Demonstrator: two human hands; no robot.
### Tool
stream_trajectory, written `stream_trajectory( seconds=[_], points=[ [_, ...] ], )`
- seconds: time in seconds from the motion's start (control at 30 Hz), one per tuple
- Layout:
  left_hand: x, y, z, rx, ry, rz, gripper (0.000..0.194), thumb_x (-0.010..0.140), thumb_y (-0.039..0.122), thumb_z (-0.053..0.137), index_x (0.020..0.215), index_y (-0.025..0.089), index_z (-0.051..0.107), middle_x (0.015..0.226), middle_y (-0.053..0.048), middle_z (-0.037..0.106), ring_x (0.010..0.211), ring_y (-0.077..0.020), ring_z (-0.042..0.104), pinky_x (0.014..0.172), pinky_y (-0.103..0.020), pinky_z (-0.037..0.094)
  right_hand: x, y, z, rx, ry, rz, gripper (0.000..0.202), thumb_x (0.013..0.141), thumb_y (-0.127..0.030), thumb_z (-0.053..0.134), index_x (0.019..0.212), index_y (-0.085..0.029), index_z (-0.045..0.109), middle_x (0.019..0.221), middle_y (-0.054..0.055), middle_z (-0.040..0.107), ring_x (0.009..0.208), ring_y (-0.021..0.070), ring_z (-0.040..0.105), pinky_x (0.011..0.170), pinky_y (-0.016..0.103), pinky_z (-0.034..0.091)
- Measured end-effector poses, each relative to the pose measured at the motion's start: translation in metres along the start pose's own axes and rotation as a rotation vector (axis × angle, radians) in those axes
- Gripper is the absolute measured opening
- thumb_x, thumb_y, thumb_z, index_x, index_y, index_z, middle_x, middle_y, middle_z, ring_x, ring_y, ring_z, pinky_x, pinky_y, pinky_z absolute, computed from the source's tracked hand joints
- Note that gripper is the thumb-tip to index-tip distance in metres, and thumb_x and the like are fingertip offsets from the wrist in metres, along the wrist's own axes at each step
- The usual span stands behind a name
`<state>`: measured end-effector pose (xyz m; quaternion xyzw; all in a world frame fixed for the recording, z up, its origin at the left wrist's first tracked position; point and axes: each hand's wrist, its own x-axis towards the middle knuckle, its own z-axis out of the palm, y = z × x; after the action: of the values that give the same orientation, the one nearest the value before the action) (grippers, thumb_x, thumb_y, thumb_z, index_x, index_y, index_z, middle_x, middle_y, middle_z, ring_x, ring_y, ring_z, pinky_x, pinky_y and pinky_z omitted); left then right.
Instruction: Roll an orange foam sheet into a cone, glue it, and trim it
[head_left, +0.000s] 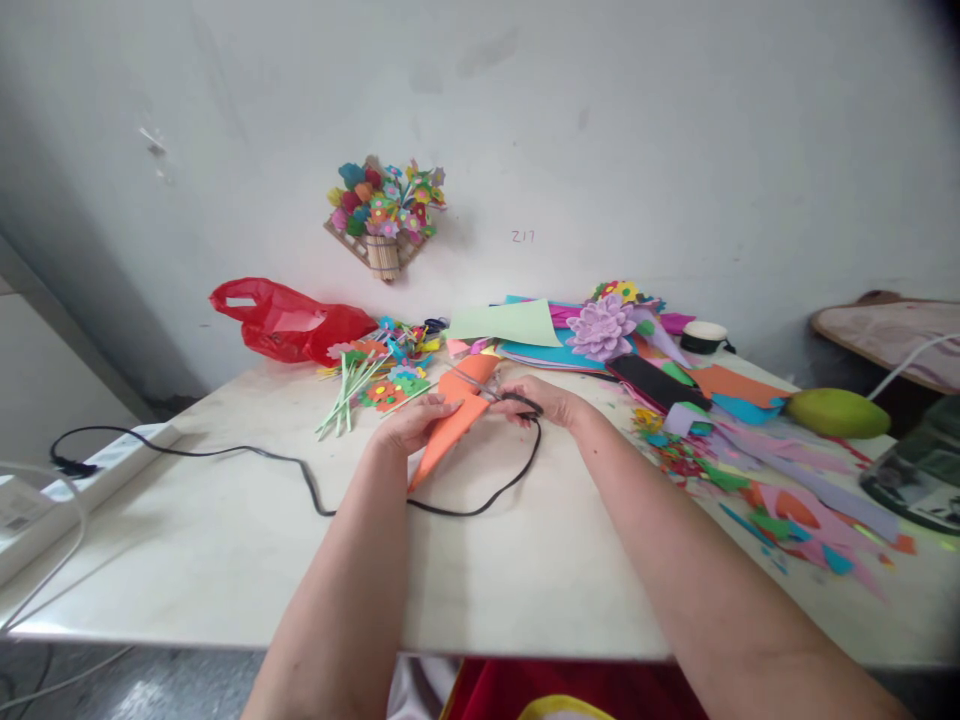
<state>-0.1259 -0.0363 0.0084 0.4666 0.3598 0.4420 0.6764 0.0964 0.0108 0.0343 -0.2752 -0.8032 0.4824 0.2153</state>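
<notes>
Near the middle of the table, my left hand (417, 422) grips an orange foam sheet (454, 418) by its left edge, thumb on top. My right hand (541, 402) is closed round the dark handles of a pair of scissors (489, 392). The scissor blades lie across the orange sheet, whose upper part stands off from the lower part at the blades. Below the hands, a black cable (480, 512) loops over the tabletop. Just left of my left hand lie pale green stems (346, 392) and an orange foam flower (385, 396).
A red plastic bag (289, 325) sits at the back left. Coloured sheets with a pale green one (506, 322) lie behind my hands. On the right are a black phone-like slab (656, 384), foam scraps (806, 525), a green mango-like fruit (838, 413) and a jar (922, 470). A power strip (112, 465) is at left.
</notes>
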Motion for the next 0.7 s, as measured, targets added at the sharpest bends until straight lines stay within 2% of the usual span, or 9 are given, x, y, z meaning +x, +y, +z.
stream_trajectory(
  seconds=[0.1, 0.17, 0.27, 0.33, 0.4, 0.47, 0.57, 0.63, 0.7],
  points=[
    [0.001, 0.001, -0.002, -0.125, 0.091, 0.056, 0.019, 0.074, 0.016, 0.059, 0.091, 0.007, 0.059, 0.072, -0.011, 0.066, 0.061, -0.0189, 0.064, 0.055, -0.027, 0.053, -0.003, -0.001, -0.010, -0.051, 0.161, 0.009, 0.034, 0.072, -0.048, 0.055, 0.067, -0.015, 0.056, 0.054, -0.001, 0.053, 0.044, 0.0078, 0.047, 0.044, 0.020, 0.040],
    [0.000, 0.003, -0.002, -0.234, 0.164, 0.091, 0.018, 0.079, 0.019, 0.052, 0.093, 0.008, 0.057, 0.072, -0.012, 0.066, 0.061, -0.0186, 0.064, 0.057, -0.029, 0.054, -0.004, 0.003, -0.019, -0.234, 0.353, 0.156, 0.033, 0.071, -0.048, 0.055, 0.071, -0.016, 0.060, 0.059, 0.001, 0.057, 0.050, 0.0106, 0.052, 0.048, 0.022, 0.041],
    [-0.002, 0.006, 0.001, -0.402, 0.282, 0.115, 0.017, 0.084, 0.021, 0.044, 0.091, 0.009, 0.055, 0.072, -0.010, 0.065, 0.050, -0.0126, 0.060, 0.057, -0.028, 0.054, -0.006, 0.015, -0.030, -0.715, 0.565, 0.461, 0.031, 0.066, -0.048, 0.060, 0.072, -0.018, 0.066, 0.068, 0.006, 0.064, 0.070, 0.0192, 0.060, 0.058, 0.025, 0.042],
    [-0.003, 0.008, 0.003, -0.513, 0.315, 0.141, 0.016, 0.085, 0.021, 0.043, 0.087, 0.011, 0.054, 0.070, -0.007, 0.063, 0.044, -0.0079, 0.055, 0.058, -0.027, 0.054, -0.009, 0.021, -0.034, -0.878, 0.572, 0.625, 0.029, 0.065, -0.043, 0.061, 0.077, -0.017, 0.068, 0.075, 0.010, 0.066, 0.079, 0.0227, 0.062, 0.061, 0.027, 0.042],
    [-0.004, 0.010, 0.005, -0.604, 0.290, 0.173, 0.016, 0.085, 0.023, 0.044, 0.084, 0.012, 0.054, 0.068, -0.004, 0.060, 0.043, -0.0049, 0.051, 0.062, -0.026, 0.054, -0.011, 0.021, -0.035, -0.946, 0.526, 0.699, 0.031, 0.064, -0.036, 0.062, 0.086, -0.014, 0.068, 0.083, 0.014, 0.067, 0.084, 0.0248, 0.061, 0.062, 0.028, 0.043],
    [-0.004, 0.012, 0.007, -0.647, 0.242, 0.190, 0.017, 0.085, 0.027, 0.045, 0.086, 0.012, 0.055, 0.068, -0.003, 0.058, 0.044, -0.0037, 0.050, 0.063, -0.025, 0.054, -0.010, 0.016, -0.034, -0.998, 0.498, 0.692, 0.032, 0.065, -0.028, 0.062, 0.093, -0.012, 0.067, 0.091, 0.018, 0.065, 0.088, 0.0268, 0.061, 0.065, 0.030, 0.043],
    [-0.004, 0.013, 0.007, -0.656, 0.196, 0.171, 0.025, 0.082, 0.035, 0.050, 0.092, 0.012, 0.056, 0.071, -0.003, 0.058, 0.046, -0.0039, 0.051, 0.060, -0.024, 0.054, 0.000, 0.004, -0.029, -1.050, 0.539, 0.609, 0.027, 0.070, -0.021, 0.057, 0.094, -0.012, 0.066, 0.096, 0.019, 0.064, 0.093, 0.0281, 0.059, 0.070, 0.033, 0.042],
    [-0.003, 0.013, 0.007, -0.675, 0.190, 0.156, 0.031, 0.080, 0.039, 0.052, 0.095, 0.012, 0.055, 0.075, -0.005, 0.059, 0.047, -0.0042, 0.051, 0.057, -0.023, 0.054, 0.013, -0.003, -0.025, -1.011, 0.561, 0.517, 0.026, 0.074, -0.026, 0.056, 0.095, -0.015, 0.066, 0.099, 0.017, 0.063, 0.093, 0.0277, 0.058, 0.072, 0.033, 0.042],
    [-0.001, 0.012, 0.006, -0.692, 0.219, 0.143, 0.030, 0.081, 0.037, 0.053, 0.096, 0.012, 0.054, 0.078, -0.006, 0.060, 0.047, -0.0041, 0.051, 0.054, -0.022, 0.053, 0.031, -0.005, -0.022, -0.937, 0.536, 0.359, 0.032, 0.074, -0.032, 0.056, 0.104, -0.022, 0.061, 0.105, 0.011, 0.062, 0.096, 0.0257, 0.056, 0.074, 0.032, 0.041]
  ],
)
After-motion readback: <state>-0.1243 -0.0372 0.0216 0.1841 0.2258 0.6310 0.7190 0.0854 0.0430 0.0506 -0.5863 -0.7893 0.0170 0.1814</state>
